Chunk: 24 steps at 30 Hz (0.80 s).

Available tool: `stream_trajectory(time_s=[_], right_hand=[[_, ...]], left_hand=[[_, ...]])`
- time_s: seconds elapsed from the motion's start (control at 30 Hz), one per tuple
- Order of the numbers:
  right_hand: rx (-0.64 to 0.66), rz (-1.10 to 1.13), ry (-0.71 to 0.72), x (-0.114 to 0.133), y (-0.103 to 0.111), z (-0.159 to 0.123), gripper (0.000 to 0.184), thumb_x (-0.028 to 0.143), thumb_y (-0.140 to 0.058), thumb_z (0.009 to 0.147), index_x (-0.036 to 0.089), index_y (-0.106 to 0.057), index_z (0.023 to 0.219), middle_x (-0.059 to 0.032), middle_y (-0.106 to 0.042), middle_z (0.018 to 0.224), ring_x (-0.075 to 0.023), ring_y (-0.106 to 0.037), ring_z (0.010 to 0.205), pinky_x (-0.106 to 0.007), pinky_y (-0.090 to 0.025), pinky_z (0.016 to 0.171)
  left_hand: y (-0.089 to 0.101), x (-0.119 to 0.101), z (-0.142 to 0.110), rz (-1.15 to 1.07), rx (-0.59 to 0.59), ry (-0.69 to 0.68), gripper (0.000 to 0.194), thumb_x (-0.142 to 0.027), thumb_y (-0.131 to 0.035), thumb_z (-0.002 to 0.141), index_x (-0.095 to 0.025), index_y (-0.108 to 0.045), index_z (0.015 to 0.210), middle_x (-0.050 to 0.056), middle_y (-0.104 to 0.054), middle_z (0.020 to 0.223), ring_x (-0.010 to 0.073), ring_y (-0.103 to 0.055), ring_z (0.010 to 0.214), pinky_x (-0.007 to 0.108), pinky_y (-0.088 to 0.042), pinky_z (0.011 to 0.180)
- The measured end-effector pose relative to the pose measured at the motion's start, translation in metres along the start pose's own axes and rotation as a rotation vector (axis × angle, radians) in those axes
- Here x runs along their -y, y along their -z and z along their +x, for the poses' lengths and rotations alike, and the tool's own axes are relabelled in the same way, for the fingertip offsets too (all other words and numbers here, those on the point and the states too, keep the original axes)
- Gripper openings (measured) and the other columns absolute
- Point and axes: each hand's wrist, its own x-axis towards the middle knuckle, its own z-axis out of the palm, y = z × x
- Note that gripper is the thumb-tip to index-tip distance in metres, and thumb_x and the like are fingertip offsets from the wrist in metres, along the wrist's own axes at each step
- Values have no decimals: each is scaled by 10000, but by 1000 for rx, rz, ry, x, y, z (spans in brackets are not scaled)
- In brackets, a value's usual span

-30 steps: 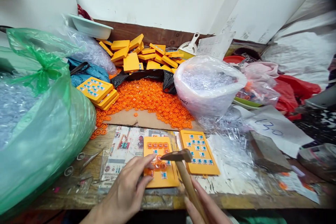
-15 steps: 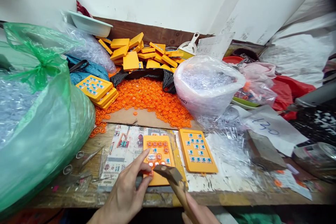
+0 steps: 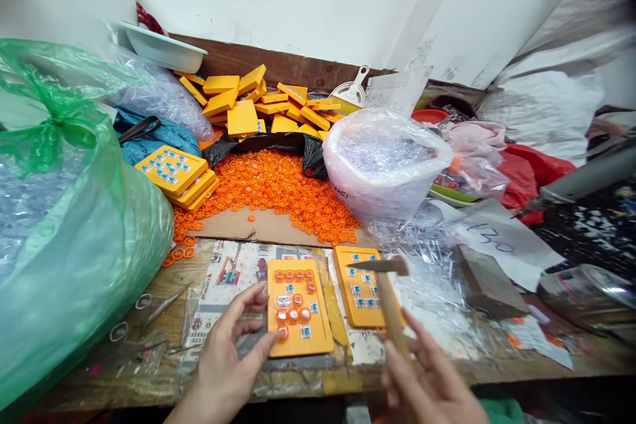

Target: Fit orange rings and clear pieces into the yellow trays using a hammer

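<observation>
My right hand (image 3: pixel 431 381) grips the wooden handle of a small hammer (image 3: pixel 382 285), whose metal head hangs over a second orange panel (image 3: pixel 358 285) with blue squares. My left hand (image 3: pixel 228 361) rests at the left edge of the nearer orange panel (image 3: pixel 298 308), fingers spread and thumb touching its lower corner. That panel carries several orange rings pressed over its blue squares. Both panels lie on a printed sheet at the front of the wooden bench.
A heap of loose orange rings (image 3: pixel 278 189) lies on cardboard behind the panels. Stacked orange panels (image 3: pixel 173 172) sit left, more (image 3: pixel 258 103) pile at the back. A big green bag (image 3: pixel 74 232) fills the left; a white bag of clear parts (image 3: pixel 387 159) stands right. A metal block (image 3: pixel 487 281) lies nearby.
The hammer has lifted off the nearer panel and swung right, over the second panel. My left hand slid back to the panel's left edge.
</observation>
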Motion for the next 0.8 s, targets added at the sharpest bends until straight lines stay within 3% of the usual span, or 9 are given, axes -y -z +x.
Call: stream_trajectory(time_s=[0.03,0.1,0.17,0.27,0.4,0.47,0.53,0.67,0.8], right_hand=[[-43,-11,-40,3,7,15,702,438,-690,743,178,-474,1358,-47,-716,882,-137,-625,505,-205,-535,445],[-107,-77,-82,7,20,48,790,465,-726,679,160,-466,1360,-68,-711,979,-200,-685,777,-216,-567,593],[-68,-163,-98,9,28,76,805,490,-700,665,101,-483,1335,-106,-719,996,-246,-676,904,-266,-569,687],[59,-199,-58,11,27,108,777,463,-669,653,44,-518,1290,-124,-739,929,-251,-689,858,-311,-561,714],[132,-305,66,13,12,136,663,414,-615,672,57,-582,1230,-98,-738,892,-215,-680,739,-318,-543,669],[125,-408,157,15,4,145,559,367,-604,671,79,-647,1148,-94,-724,895,-200,-648,674,-331,-522,656],[119,-510,264,18,0,151,453,334,-591,685,116,-697,1068,-82,-706,883,-199,-624,678,-344,-496,688],[100,-666,435,21,-1,151,342,329,-561,756,170,-722,1012,-79,-685,849,-242,-622,756,-372,-469,693],[13,-712,582,24,-1,130,294,308,-517,827,184,-721,999,-115,-683,925,-288,-622,847,-407,-482,693]], left_hand=[[1,2,1,-23,-5,22,472,-354,-633,739,-199,-528,1172,93,-626,1130,193,-624,994,295,-565,822],[3,6,3,-61,9,59,475,-388,-611,761,-213,-514,1191,95,-581,1232,208,-583,1091,310,-548,873],[3,8,5,-77,42,96,517,-414,-611,762,-215,-487,1223,97,-557,1277,220,-555,1144,323,-531,911],[4,7,6,-8,157,110,571,-406,-623,766,-202,-447,1269,114,-554,1281,242,-517,1200,366,-485,979],[8,11,5,199,176,-46,696,-315,-671,726,-254,-365,1348,119,-466,1372,307,-433,1273,493,-423,1019],[11,14,8,320,187,-144,870,-263,-736,641,-275,-298,1393,126,-373,1446,347,-320,1342,553,-333,1065],[13,13,15,451,276,-194,1042,-254,-784,562,-263,-214,1435,152,-255,1509,374,-191,1391,589,-232,1096],[10,-2,37,711,456,-132,1290,-297,-837,429,-168,-93,1474,234,-65,1540,405,-35,1407,607,-125,1102],[3,-20,52,842,580,-105,1381,-378,-849,360,-105,-77,1472,288,-87,1519,403,-19,1409,598,-21,1100]])
